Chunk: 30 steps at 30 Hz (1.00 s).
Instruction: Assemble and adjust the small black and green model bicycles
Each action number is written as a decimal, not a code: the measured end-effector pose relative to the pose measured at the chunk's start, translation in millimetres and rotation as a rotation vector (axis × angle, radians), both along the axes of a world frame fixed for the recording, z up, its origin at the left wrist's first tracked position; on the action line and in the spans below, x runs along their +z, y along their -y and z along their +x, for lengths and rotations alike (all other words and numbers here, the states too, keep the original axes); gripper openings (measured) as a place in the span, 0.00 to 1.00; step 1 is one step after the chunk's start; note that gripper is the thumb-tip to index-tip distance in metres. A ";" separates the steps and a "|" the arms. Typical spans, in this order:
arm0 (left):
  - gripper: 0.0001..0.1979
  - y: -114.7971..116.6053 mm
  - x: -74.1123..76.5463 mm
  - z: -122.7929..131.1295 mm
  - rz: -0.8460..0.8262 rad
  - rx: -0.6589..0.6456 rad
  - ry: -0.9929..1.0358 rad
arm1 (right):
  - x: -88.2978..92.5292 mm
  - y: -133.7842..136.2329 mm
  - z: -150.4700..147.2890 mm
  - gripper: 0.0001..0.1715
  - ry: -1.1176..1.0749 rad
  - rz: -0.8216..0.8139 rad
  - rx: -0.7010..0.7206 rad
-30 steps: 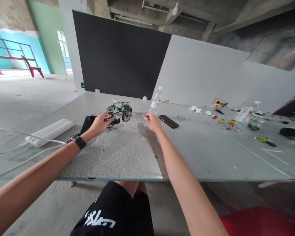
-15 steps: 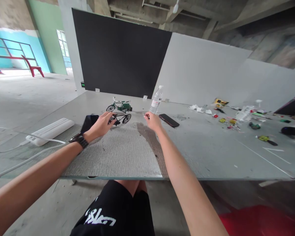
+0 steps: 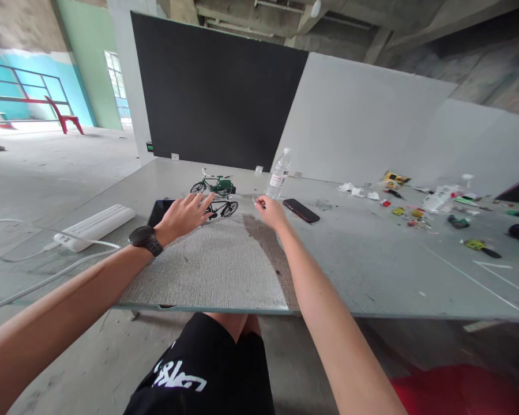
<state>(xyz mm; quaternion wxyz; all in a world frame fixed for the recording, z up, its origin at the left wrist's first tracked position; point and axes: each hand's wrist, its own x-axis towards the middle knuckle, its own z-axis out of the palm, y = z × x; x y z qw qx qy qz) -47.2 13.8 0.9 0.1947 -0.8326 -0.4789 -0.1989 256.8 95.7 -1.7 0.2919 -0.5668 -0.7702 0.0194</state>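
Head: black bicycle (image 3: 222, 208), axis left-to-right

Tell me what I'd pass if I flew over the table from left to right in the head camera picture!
Long white device → black wristwatch → black toy bicycle → right hand → dark phone → white scraps → yellow thing with a dark end.

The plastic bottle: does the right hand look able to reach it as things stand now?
Probably yes: the plastic bottle stands just beyond the right hand, with nothing visible between them, though this hand seems to pinch a small item.
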 end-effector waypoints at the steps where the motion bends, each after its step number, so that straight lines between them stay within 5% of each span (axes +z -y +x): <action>1: 0.30 0.5 0.8 0.2 0.005 0.008 -0.015 | 0.0 0.1 -0.1 0.10 -0.003 -0.002 0.001; 14: 0.30 2.8 2.5 2.4 0.013 0.012 -0.018 | 12.7 11.9 -11.6 0.16 0.012 0.038 0.043; 22: 0.18 -1.2 -0.9 3.9 -0.039 0.023 -0.036 | 11.8 11.9 -20.9 0.17 0.000 0.071 0.089; 30: 0.17 -6.9 -2.3 1.2 -0.070 -0.096 0.172 | 9.7 11.5 -25.4 0.18 -0.083 0.048 0.078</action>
